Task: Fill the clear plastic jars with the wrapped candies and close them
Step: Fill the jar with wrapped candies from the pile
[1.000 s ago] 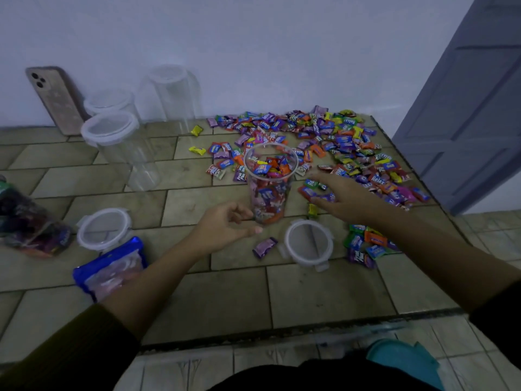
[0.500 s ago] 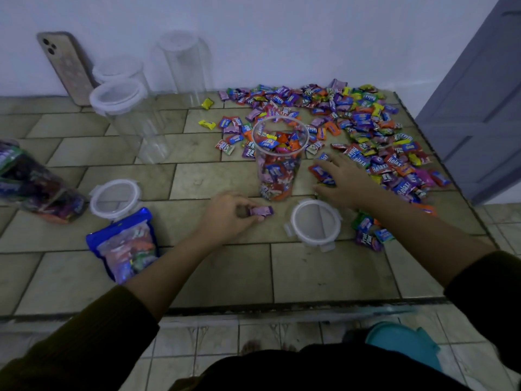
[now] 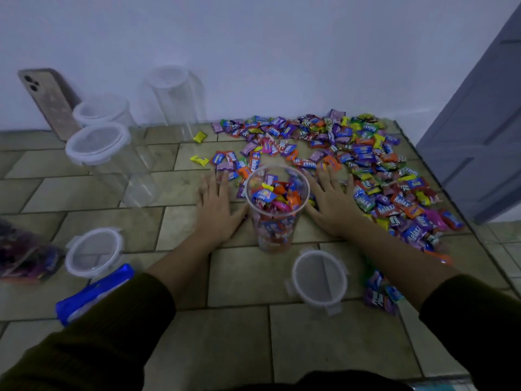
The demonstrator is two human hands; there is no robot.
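A clear plastic jar (image 3: 275, 230), open and nearly full of wrapped candies, stands in the middle of the tiled surface. My left hand (image 3: 215, 206) lies flat, fingers straight, just left of the jar. On the jar's other side my right hand (image 3: 334, 203) lies flat too, its fingers reaching the edge of the candy pile (image 3: 363, 162). Neither hand holds anything. The pile spreads from behind the jar to the right edge. A loose lid (image 3: 320, 277) lies in front of the jar.
Three empty closed jars (image 3: 112, 162) stand at the back left by a phone (image 3: 49, 104) leaning on the wall. Another lid (image 3: 94, 251), a blue packet (image 3: 93, 293) and a filled jar lying down (image 3: 25, 253) are at the left. A door (image 3: 485, 131) is at the right.
My left hand picked a purple candy up from in front of the jar, and it now lies flat and empty left of the jar. My right hand shifted to flat beside the jar.
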